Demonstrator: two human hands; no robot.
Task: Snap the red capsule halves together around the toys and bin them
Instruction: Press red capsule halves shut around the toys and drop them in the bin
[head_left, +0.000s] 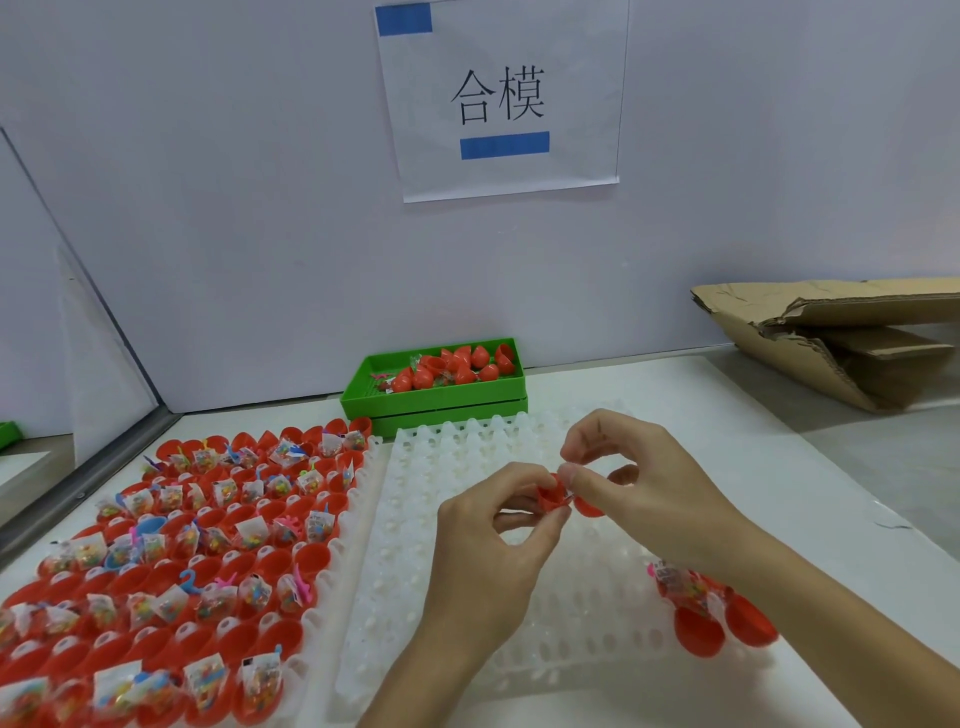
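just right of frame centre the left hand (488, 525) pinches one red capsule half (551, 496), rim facing right toward the second half (589, 505) pinched in the right hand (631, 475), so they almost touch, with the green bin (436, 400) well above.

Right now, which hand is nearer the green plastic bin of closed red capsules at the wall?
Right. The right hand is raised just in front of the green plastic bin; the left hand sits lower, closer to the person.
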